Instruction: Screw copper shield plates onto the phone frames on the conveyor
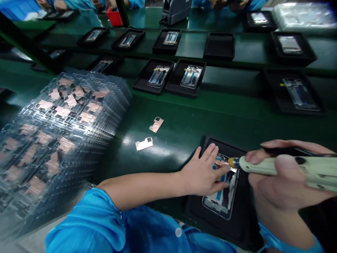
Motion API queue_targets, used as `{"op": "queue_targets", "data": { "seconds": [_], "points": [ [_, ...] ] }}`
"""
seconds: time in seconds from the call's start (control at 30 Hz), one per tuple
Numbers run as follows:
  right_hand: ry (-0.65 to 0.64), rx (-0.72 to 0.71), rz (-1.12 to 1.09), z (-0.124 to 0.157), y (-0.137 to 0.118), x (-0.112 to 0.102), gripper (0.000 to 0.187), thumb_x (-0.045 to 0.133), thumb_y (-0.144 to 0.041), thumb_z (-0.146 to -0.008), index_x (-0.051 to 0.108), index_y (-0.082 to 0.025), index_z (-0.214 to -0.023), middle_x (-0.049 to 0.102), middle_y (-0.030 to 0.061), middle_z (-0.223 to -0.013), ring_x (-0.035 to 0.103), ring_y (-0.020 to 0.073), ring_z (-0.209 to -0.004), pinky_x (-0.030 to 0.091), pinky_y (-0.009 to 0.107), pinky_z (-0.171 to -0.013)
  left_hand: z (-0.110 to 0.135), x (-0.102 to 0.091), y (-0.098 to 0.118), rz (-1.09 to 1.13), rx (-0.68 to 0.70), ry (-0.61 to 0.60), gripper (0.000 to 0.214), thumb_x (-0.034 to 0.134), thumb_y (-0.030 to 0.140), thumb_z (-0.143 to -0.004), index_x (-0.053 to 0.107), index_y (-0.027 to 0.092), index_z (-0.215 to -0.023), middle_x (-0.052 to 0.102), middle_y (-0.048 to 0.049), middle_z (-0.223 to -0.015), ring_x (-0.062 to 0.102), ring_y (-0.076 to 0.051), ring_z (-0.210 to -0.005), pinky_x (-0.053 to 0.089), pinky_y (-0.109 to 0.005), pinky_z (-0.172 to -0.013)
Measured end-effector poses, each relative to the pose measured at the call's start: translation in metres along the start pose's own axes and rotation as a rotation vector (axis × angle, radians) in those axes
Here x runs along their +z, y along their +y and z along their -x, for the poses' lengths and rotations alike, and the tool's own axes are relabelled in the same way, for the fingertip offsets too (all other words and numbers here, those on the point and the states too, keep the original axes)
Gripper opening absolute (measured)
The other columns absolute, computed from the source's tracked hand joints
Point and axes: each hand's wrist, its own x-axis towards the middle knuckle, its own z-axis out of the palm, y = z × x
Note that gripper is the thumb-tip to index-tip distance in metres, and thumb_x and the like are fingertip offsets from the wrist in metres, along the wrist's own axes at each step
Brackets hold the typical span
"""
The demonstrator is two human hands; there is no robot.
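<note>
My right hand (279,179) is wrapped round a pale green electric screwdriver (265,166). The yellow-collared tip points left and reaches the upper part of an open phone frame (219,202). That frame lies in a black tray (195,207) in front of me. My left hand (206,172) rests flat with fingers spread across the frame's left side, holding nothing and hiding part of it. Left of the tray, a copper-coloured circuit board (157,124) and a silvery circuit board (144,144) lie apart on the green bench (168,112).
At the left stands a tall stack of clear plastic trays (113,88) with copper-coloured boards. Several black trays with phone frames line the bench and shelf behind, including one tray (185,91). A grey device (175,12) and a red bin (114,17) stand farther back. Co-workers' hands (60,5) show beyond.
</note>
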Motion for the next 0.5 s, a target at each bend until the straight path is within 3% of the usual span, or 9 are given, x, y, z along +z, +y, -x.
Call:
{"op": "queue_targets", "data": {
  "seconds": [0.17,0.5],
  "points": [
    [-0.117,-0.026,-0.073,0.008,0.016,0.007,0.030,0.076,-0.021,-0.072,0.068,-0.021,-0.101,0.069,0.0012,-0.083,0.059,0.0175,-0.048,0.052,0.034,-0.045,0.000,0.000,0.001,-0.023,-0.007,-0.007,0.062,0.054,0.055,-0.101,0.049,0.024,-0.155,0.032,-0.0256,-0.164,0.016,-0.045,-0.158,0.033,-0.067,-0.116],
    [-0.111,-0.014,-0.082,0.011,0.022,0.007,0.030,0.077,-0.021,-0.073,0.067,-0.020,-0.101,0.069,0.0025,-0.083,0.059,0.0181,-0.048,0.052,0.034,-0.047,0.001,0.003,0.002,-0.042,-0.020,0.014,0.060,0.054,0.054,-0.101,0.051,0.025,-0.153,0.035,-0.0234,-0.163,0.020,-0.043,-0.158,0.029,-0.064,-0.119]
  ]
}}
